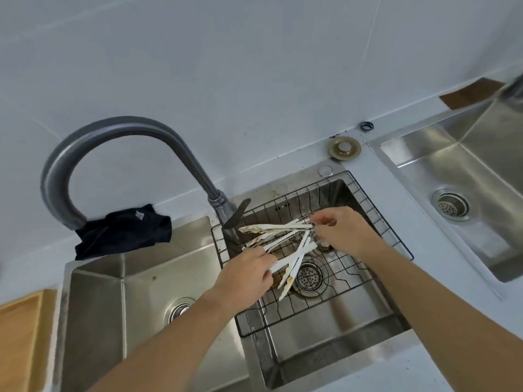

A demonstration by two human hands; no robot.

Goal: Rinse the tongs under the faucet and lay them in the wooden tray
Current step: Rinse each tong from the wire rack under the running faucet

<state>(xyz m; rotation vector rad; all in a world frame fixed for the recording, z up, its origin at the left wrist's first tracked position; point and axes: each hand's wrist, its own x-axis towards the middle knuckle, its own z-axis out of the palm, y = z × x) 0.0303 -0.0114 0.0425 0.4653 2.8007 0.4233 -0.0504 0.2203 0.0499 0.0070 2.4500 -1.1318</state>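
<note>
Gripping white tongs (285,236): left hand (246,274), right hand (343,230); no legible writing.

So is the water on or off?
Off, it seems. No stream shows at the faucet, whose spout end points at the dark cloth, away from the tongs held over the wire rack.

Pale tiled wall (254,66), steel sinks (283,349), white counter (396,210)

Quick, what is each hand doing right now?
Left hand: holds one pair of white tongs.
Right hand: pinches the hinge end of another pair.
</note>
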